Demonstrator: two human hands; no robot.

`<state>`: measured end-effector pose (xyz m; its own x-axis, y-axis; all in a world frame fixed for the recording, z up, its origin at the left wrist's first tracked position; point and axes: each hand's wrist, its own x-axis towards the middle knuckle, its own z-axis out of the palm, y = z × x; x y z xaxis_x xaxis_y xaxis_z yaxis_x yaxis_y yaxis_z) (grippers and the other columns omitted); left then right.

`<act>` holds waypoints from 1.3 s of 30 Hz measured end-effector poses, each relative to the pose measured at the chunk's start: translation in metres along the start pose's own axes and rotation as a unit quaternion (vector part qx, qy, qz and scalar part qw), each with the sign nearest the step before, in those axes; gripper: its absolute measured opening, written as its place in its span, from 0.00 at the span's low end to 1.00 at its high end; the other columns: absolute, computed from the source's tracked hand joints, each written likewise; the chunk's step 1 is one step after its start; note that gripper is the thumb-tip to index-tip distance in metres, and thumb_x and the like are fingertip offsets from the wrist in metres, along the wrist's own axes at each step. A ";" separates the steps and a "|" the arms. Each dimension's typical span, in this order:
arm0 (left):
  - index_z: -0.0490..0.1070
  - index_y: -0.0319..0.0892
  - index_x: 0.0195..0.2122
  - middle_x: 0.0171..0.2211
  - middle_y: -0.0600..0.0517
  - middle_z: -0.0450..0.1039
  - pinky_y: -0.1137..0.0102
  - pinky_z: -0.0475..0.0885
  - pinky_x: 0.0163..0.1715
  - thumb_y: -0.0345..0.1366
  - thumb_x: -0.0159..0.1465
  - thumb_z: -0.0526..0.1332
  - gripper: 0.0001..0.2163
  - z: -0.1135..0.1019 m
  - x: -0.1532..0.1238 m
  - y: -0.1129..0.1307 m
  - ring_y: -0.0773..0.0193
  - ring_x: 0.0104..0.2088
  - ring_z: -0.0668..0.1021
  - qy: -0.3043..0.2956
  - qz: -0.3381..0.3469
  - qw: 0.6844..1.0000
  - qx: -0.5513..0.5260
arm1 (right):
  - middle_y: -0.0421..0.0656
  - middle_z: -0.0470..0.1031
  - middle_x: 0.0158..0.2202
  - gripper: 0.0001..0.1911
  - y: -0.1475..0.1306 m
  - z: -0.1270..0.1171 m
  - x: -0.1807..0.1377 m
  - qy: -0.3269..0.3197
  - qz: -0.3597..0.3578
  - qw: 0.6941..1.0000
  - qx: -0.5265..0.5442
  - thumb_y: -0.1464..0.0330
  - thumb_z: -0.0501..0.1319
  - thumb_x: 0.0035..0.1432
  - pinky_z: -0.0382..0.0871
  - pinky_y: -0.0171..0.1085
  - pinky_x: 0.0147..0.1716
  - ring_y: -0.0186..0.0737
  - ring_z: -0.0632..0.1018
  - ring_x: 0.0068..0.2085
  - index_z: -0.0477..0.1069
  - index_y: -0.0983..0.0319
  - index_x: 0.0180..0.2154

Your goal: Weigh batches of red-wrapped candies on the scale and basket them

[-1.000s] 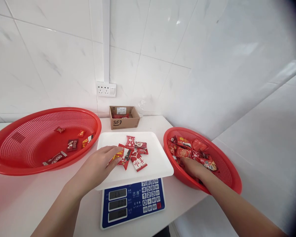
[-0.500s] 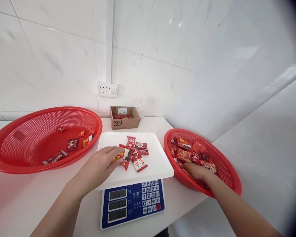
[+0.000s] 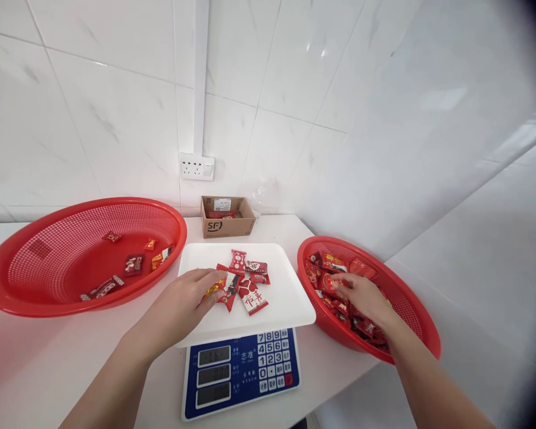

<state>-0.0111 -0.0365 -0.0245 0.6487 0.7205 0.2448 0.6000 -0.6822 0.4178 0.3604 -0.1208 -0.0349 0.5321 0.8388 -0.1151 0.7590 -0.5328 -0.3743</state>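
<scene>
My left hand (image 3: pixel 178 304) is over the white weighing tray (image 3: pixel 290 304), its fingers closed on a red and yellow candy packet (image 3: pixel 227 289). Beside that packet lie a white and red packet (image 3: pixel 252 298), a small pink-red packet (image 3: pixel 238 260) and a dark red one (image 3: pixel 258 271). Inside the right red basket (image 3: pixel 417 304), my right hand (image 3: pixel 361 295) pinches a red wrapped packet (image 3: pixel 328 282) by its edge. Many wrapped sweets lie beneath and around that hand, some hidden by it.
Under the tray is a blue digital scale (image 3: pixel 243 375) with displays and keys. A large red basket (image 3: pixel 84 205) on the left holds several scattered packets. At the back, a small cardboard box (image 3: pixel 230 226) stands below a wall socket (image 3: pixel 197 167).
My right hand has risen from low among the sweets and moved toward the basket's upper left, where it now pinches a packet. My left hand stays on its packet. The view has shifted slightly.
</scene>
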 end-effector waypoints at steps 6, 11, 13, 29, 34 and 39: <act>0.67 0.46 0.50 0.50 0.49 0.72 0.61 0.71 0.45 0.41 0.67 0.48 0.15 0.001 0.000 0.002 0.54 0.49 0.74 0.009 0.007 1.000 -0.011 | 0.45 0.75 0.46 0.17 -0.038 0.011 -0.034 0.090 -0.092 0.960 0.250 0.62 0.59 0.53 0.67 0.41 0.45 0.47 0.75 0.45 0.72 0.59 0.45; 0.68 0.46 0.49 0.47 0.48 0.73 0.63 0.71 0.43 0.43 0.67 0.49 0.15 0.004 -0.001 0.012 0.56 0.46 0.75 0.016 0.032 0.998 -0.055 | 0.44 0.78 0.34 0.15 -0.079 0.050 -0.068 0.051 -0.201 0.906 0.370 0.59 0.62 0.50 0.73 0.41 0.34 0.42 0.77 0.33 0.73 0.60 0.39; 0.68 0.46 0.48 0.45 0.47 0.73 0.64 0.70 0.43 0.44 0.65 0.51 0.14 0.005 -0.002 0.019 0.57 0.44 0.74 -0.001 0.063 0.994 -0.089 | 0.44 0.77 0.33 0.13 -0.095 0.060 -0.083 0.012 -0.248 0.895 0.371 0.60 0.62 0.52 0.73 0.39 0.32 0.40 0.77 0.32 0.74 0.60 0.38; 0.59 0.41 0.22 0.22 0.55 0.60 0.74 0.57 0.23 0.41 0.68 0.48 0.17 0.000 -0.012 0.043 0.69 0.24 0.63 -0.127 0.187 0.943 -0.243 | 0.35 0.58 0.21 0.27 -0.111 0.059 -0.115 -0.090 -0.427 0.862 0.259 0.46 0.46 0.59 0.53 0.32 0.23 0.31 0.60 0.23 0.58 0.61 0.23; 0.54 0.42 0.21 0.21 0.56 0.57 0.73 0.57 0.24 0.40 0.68 0.48 0.18 0.001 -0.013 0.044 0.69 0.24 0.62 -0.120 0.189 0.938 -0.265 | 0.35 0.54 0.20 0.25 -0.112 0.060 -0.117 -0.044 -0.477 0.846 0.234 0.53 0.41 0.65 0.50 0.32 0.22 0.31 0.60 0.22 0.54 0.60 0.22; 0.56 0.42 0.21 0.22 0.56 0.57 0.73 0.57 0.24 0.39 0.68 0.47 0.17 0.005 -0.012 0.045 0.68 0.25 0.63 -0.089 0.188 0.946 -0.249 | 0.35 0.54 0.18 0.25 -0.115 0.057 -0.118 0.003 -0.473 0.850 0.231 0.55 0.42 0.66 0.49 0.32 0.21 0.31 0.60 0.21 0.53 0.60 0.20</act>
<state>0.0099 -0.0766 -0.0127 0.8679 0.3762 0.3244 0.0458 -0.7108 0.7019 0.1888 -0.1526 -0.0305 -0.2319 0.8657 0.4436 0.6202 0.4829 -0.6182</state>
